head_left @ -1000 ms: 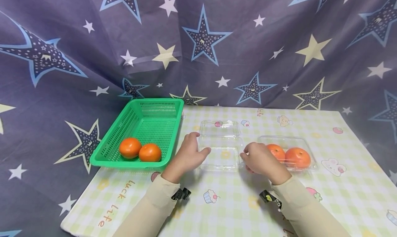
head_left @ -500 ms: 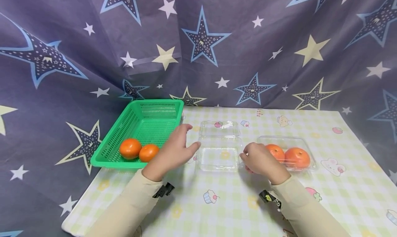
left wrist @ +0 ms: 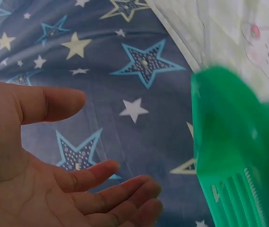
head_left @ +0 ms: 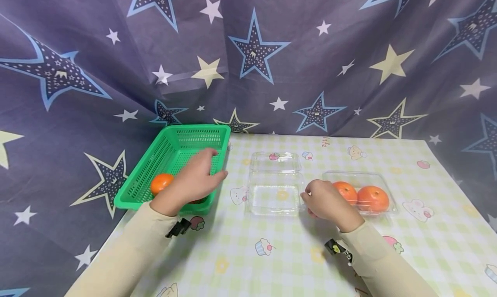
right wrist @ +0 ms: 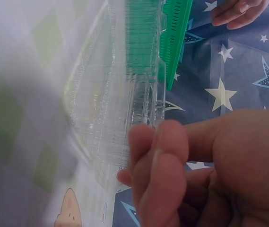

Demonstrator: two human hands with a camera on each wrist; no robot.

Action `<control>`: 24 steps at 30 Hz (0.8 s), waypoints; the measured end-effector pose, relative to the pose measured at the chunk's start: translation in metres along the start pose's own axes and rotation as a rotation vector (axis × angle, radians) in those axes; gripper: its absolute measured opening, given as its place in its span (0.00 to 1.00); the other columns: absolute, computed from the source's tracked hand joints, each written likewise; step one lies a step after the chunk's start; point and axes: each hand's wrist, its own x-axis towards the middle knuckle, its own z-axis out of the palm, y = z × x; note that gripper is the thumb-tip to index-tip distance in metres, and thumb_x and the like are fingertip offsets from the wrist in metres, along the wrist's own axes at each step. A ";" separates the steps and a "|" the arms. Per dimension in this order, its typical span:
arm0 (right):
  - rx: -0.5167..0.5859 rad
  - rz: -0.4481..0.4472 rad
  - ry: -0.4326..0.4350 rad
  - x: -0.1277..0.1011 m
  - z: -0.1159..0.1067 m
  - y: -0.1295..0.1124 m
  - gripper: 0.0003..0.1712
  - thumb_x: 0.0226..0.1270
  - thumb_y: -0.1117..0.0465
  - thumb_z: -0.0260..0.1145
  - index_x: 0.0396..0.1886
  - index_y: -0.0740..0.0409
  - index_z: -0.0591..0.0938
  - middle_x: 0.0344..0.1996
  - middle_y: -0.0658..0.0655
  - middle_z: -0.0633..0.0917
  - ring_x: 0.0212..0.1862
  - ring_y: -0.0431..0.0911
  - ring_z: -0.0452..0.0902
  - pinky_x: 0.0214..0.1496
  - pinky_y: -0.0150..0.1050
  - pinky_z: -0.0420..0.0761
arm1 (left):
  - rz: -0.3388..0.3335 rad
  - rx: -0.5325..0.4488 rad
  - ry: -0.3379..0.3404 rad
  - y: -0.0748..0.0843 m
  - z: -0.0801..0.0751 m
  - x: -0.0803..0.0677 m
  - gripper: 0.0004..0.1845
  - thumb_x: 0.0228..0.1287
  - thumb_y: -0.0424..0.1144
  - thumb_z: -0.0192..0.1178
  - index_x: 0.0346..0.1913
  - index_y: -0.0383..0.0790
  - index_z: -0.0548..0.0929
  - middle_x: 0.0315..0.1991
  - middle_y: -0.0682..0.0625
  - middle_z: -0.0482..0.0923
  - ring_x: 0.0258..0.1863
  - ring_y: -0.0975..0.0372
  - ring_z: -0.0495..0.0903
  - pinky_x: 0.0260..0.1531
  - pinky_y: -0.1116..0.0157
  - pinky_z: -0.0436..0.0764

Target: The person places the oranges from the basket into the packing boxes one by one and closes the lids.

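The person's left hand [head_left: 194,176] hangs over the near right corner of the green perforated plastic basket [head_left: 171,152], which sits at the table's far left corner; the fingers are spread and relaxed, palm empty, nothing gripped. One round orange fruit [head_left: 161,182] shows in the basket's near end just left of that hand, and only a dark sliver shows of whatever lies under the hand, so it's hard to say what that is. The right hand [head_left: 322,197] rests on the table near the middle, fingers curled, pinching the right edge of the empty clear plastic clamshell box [head_left: 273,193], whose lid [head_left: 275,161] lies folded back toward the far edge. Just right of that hand sits a second clear plastic box [head_left: 390,204] with two orange fruits [head_left: 372,197] inside, side by side. The table wears a pale green-and-yellow checked tablecloth with cartoon prints [head_left: 287,254], and a dark blue star-patterned curtain [head_left: 272,59] hangs behind it all.
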 end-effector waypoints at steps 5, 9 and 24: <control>0.008 0.008 -0.003 0.000 0.000 0.000 0.13 0.76 0.58 0.61 0.37 0.63 0.85 0.10 0.47 0.81 0.15 0.42 0.77 0.23 0.36 0.75 | -0.040 0.049 -0.068 -0.014 -0.012 0.005 0.37 0.74 0.49 0.58 0.75 0.28 0.62 0.71 0.33 0.69 0.68 0.43 0.72 0.66 0.43 0.73; 0.015 0.009 -0.004 0.000 0.000 0.000 0.13 0.76 0.58 0.61 0.36 0.62 0.85 0.10 0.47 0.81 0.14 0.42 0.77 0.23 0.36 0.75 | -0.082 0.112 -0.128 -0.026 -0.021 0.009 0.37 0.74 0.51 0.58 0.73 0.27 0.65 0.70 0.32 0.70 0.63 0.45 0.76 0.64 0.42 0.75; 0.025 0.011 -0.027 -0.001 -0.001 -0.001 0.14 0.77 0.58 0.61 0.36 0.63 0.85 0.11 0.48 0.82 0.16 0.43 0.77 0.23 0.36 0.74 | -0.188 0.298 -0.324 -0.065 -0.030 0.025 0.34 0.63 0.60 0.67 0.56 0.31 0.78 0.50 0.38 0.82 0.41 0.50 0.78 0.44 0.53 0.80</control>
